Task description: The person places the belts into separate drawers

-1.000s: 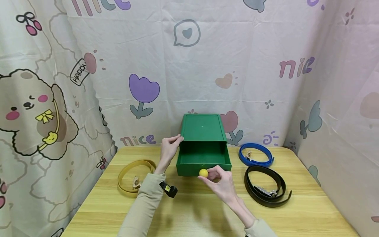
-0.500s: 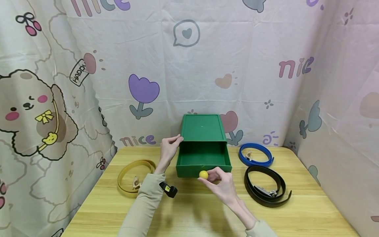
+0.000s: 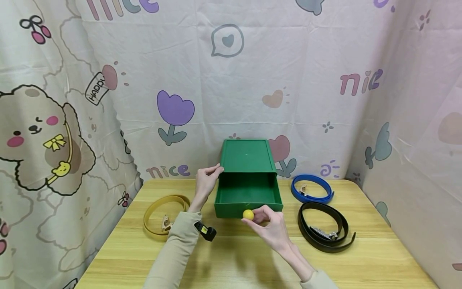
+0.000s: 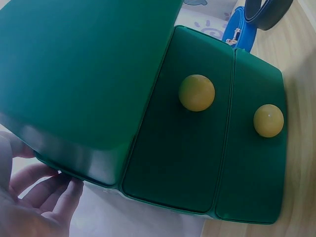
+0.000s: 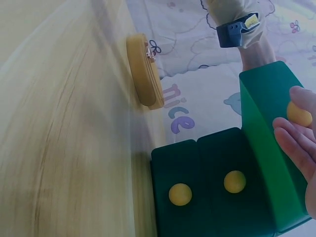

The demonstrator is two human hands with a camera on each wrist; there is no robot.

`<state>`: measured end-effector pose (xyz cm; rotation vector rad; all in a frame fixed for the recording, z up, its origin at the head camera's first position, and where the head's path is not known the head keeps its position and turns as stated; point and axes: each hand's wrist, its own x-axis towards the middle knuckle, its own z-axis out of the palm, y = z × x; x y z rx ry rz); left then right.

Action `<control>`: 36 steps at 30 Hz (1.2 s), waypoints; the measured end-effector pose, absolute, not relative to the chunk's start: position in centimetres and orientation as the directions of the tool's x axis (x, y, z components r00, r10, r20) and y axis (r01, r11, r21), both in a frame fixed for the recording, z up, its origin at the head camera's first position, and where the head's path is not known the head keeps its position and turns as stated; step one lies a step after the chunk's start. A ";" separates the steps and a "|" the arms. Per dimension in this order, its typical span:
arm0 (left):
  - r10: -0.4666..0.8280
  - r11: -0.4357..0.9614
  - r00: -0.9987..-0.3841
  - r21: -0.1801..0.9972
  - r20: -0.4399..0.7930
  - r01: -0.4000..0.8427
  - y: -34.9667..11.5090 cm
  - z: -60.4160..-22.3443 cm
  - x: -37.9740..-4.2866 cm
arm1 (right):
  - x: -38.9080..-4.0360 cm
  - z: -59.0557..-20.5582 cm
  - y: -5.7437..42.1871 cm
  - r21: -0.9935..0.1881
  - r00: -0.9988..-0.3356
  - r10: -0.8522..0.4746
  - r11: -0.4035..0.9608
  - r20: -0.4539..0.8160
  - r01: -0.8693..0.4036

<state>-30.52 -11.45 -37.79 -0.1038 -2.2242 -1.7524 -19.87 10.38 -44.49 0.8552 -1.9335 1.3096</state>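
Observation:
A small green chest of drawers [image 3: 247,155] stands at the back of the wooden table, its top drawer [image 3: 231,209] pulled out and bare inside. My right hand [image 3: 273,228] pinches the round yellow knob [image 3: 248,215] on that drawer's front between thumb and fingers. At the chest's upper left front corner, my left hand [image 3: 205,184] holds the edge of the casing with its fingertips. Two lower drawers with yellow knobs [image 4: 196,93] are pushed in, as the left wrist view shows. The right wrist view has the held knob [image 5: 299,114] partly covered by fingers.
A coiled yellow belt [image 3: 148,214] lies left of the chest, partly behind the left forearm. On the right are a coiled blue belt [image 3: 317,198] and, nearer, a coiled black belt [image 3: 325,245]. A printed curtain [image 3: 231,80] hangs behind the table [image 3: 231,265] and along its sides.
My right hand has drawn the top drawer slightly farther out toward me by its knob. The left hand stays at the casing's corner, and the belts have not moved.

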 end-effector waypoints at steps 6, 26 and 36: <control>-0.133 0.254 -0.950 0.936 0.282 0.242 -11.4 -37.8 -30.5 | -19.6 -44.2 10.4 -0.537 -0.592 -0.165 0.283 0.789 -0.794; -0.137 0.248 -0.948 0.937 0.287 0.247 -11.4 -37.9 -30.6 | -19.6 -44.5 10.4 -0.478 -0.531 -0.176 0.270 0.829 -0.836; -0.134 0.258 -0.948 0.933 0.290 0.250 -11.4 -37.9 -30.5 | -19.3 -44.4 10.4 -0.486 -0.541 -0.182 0.273 0.821 -0.830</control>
